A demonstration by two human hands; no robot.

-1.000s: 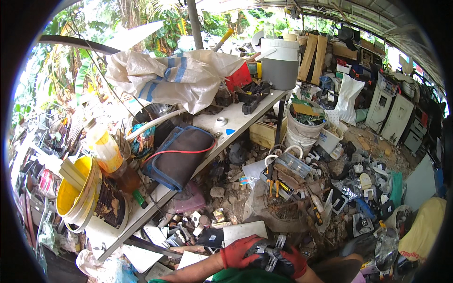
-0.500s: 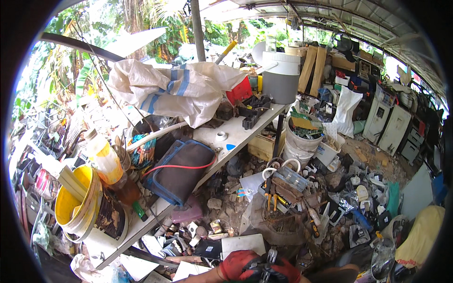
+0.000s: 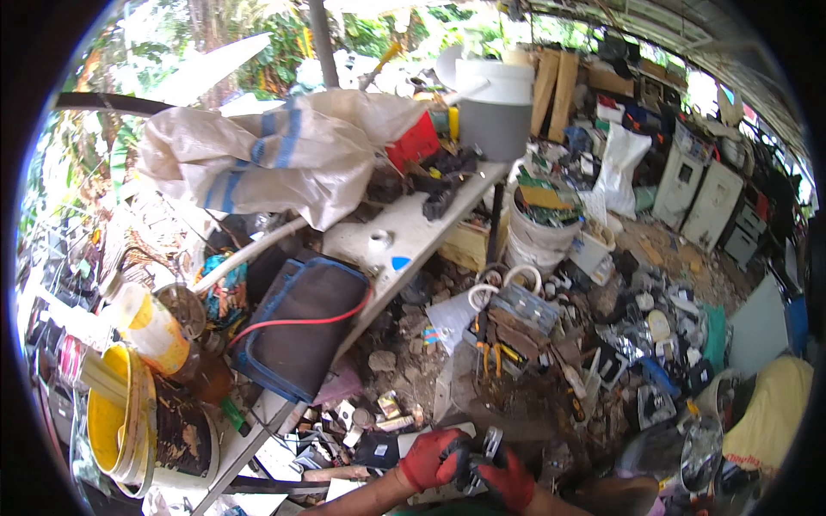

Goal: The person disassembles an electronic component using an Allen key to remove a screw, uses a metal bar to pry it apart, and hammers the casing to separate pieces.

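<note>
Near the bottom middle, my hands are close together in red work gloves with dark fingers. My left hand is closed, its fingers curled towards the right hand; what they grip, if anything, is hidden. Beside it my right hand is closed round a small silver-grey metallic piece that sticks up between the two hands. Its kind cannot be made out. Beyond the hands sits an open toolbox with orange-handled pliers hanging at its near side. A screwdriver lies to the right.
A long white bench runs along the left, bearing a dark folded tool roll, a yellow bucket, a woven sack and a grey-white drink cooler. Scrap parts cover the ground. A white bucket of circuit boards stands behind the toolbox.
The view has tilted and shifted, so the bench things sit further left. My hands have come higher into view, slightly more apart, with the metallic piece still between them.
</note>
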